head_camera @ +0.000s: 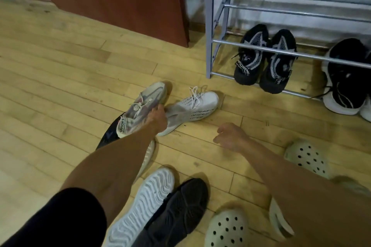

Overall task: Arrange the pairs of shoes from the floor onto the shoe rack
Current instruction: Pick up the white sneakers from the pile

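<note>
**Fig. 1.** The left hand (159,116) grips a grey sneaker (143,104) at its collar. The sneaker has a pale mesh upper with reddish patches, white laces and a lettered heel tab. Just right of that hand lies a white knit sneaker (197,104) marked with rows of dark dashes. The right hand (230,136) hovers above the floor (60,86), fingers loosely curled, holding nothing. Beyond it, a black pair (259,66) rests on the lowest rails of the shoe rack (210,50).

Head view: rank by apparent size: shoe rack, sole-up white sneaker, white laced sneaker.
1. shoe rack
2. sole-up white sneaker
3. white laced sneaker
The second is nearer the camera, so that ranking is unsure.
</note>
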### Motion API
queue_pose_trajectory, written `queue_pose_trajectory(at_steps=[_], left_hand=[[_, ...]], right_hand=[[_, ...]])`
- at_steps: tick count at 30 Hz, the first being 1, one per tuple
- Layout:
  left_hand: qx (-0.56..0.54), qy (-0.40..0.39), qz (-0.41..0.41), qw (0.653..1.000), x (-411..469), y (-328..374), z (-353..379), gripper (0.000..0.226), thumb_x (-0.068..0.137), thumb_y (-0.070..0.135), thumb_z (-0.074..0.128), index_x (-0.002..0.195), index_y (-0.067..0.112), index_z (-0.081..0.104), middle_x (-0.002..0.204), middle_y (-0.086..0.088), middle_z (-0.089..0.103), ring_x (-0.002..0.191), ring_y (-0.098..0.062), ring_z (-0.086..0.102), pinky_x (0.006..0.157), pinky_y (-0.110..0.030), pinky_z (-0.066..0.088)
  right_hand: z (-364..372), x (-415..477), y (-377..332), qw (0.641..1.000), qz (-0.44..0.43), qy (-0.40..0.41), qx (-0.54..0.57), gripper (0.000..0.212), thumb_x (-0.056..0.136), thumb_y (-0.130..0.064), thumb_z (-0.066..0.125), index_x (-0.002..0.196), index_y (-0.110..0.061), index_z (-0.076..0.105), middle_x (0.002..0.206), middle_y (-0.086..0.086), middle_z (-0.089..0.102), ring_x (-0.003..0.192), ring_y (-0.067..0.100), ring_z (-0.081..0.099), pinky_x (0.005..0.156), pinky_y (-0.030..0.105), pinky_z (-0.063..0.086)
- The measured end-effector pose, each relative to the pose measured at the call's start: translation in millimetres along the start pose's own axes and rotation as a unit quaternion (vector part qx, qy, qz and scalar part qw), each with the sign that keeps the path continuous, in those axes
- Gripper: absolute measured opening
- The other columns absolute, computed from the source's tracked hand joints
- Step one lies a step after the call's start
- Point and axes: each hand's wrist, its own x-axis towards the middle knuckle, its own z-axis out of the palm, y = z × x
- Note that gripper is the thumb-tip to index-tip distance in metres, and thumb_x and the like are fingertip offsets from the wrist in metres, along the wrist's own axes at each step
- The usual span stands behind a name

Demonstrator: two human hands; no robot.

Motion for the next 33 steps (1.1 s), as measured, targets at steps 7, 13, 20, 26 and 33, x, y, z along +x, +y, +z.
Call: queue_pose_trajectory(at_steps=[7, 13, 20, 26, 33], left_hand=[[-0.064, -0.096, -0.026, 0.993, -16, 3, 18, 0.073, 0.086, 0.03, 0.066, 0.146, 0.011, 0.03, 0.131, -0.015, 0.049, 0.108, -0.03, 0.058, 0.075, -0.034, 0.053], [-0.214, -0.163, -0.04, 0.962, -51, 9, 35, 0.054, 0.087, 0.012, 0.065, 0.135, 0.004, 0.041, 0.129, -0.016, 0.05, 0.103, -0.029, 0.055, 0.077, -0.04, 0.058], [-0.484, -0.278, -0.122, 0.821, -106, 20, 43, 0.008, 0.084, -0.006, 0.064, 0.088, -0.011, 0.059, 0.09, -0.022, 0.063, 0.079, -0.032, 0.064, 0.087, -0.053, 0.054], [-0.54, -0.202, 0.003, 0.817, -164, 33, -7, 0.009, 0.087, 0.003, 0.064, 0.096, 0.006, 0.063, 0.098, -0.009, 0.067, 0.086, -0.019, 0.063, 0.078, -0.041, 0.058], [-0.544, -0.132, 0.184, 0.808, -247, 50, -126, 0.023, 0.085, 0.004, 0.067, 0.107, 0.01, 0.065, 0.093, -0.003, 0.071, 0.081, -0.019, 0.067, 0.078, -0.04, 0.058]], right_hand=[[3, 0, 20, 0.999, -0.021, -0.033, -0.031, 0.046, 0.088, -0.013, 0.057, 0.133, -0.008, 0.051, 0.132, 0.01, 0.055, 0.117, 0.024, 0.055, 0.088, 0.027, 0.046], [4, -17, 17, 0.996, -0.038, -0.035, -0.066, 0.038, 0.089, -0.014, 0.056, 0.126, -0.005, 0.056, 0.125, 0.012, 0.06, 0.113, 0.026, 0.057, 0.095, 0.034, 0.05], [15, -60, 3, 0.999, -0.028, -0.016, -0.008, 0.024, 0.09, -0.021, 0.056, 0.107, -0.005, 0.063, 0.101, 0.01, 0.063, 0.08, 0.021, 0.059, 0.066, 0.029, 0.048], [-3, -129, -23, 0.99, -0.041, 0.064, 0.116, 0.046, 0.094, -0.039, 0.054, 0.127, -0.008, 0.054, 0.123, 0.008, 0.06, 0.108, 0.027, 0.061, 0.088, 0.039, 0.055], [-73, -232, -53, 0.959, -0.155, 0.171, 0.164, 0.026, 0.092, -0.022, 0.062, 0.109, -0.003, 0.064, 0.107, 0.013, 0.068, 0.098, 0.028, 0.068, 0.083, 0.042, 0.058]])
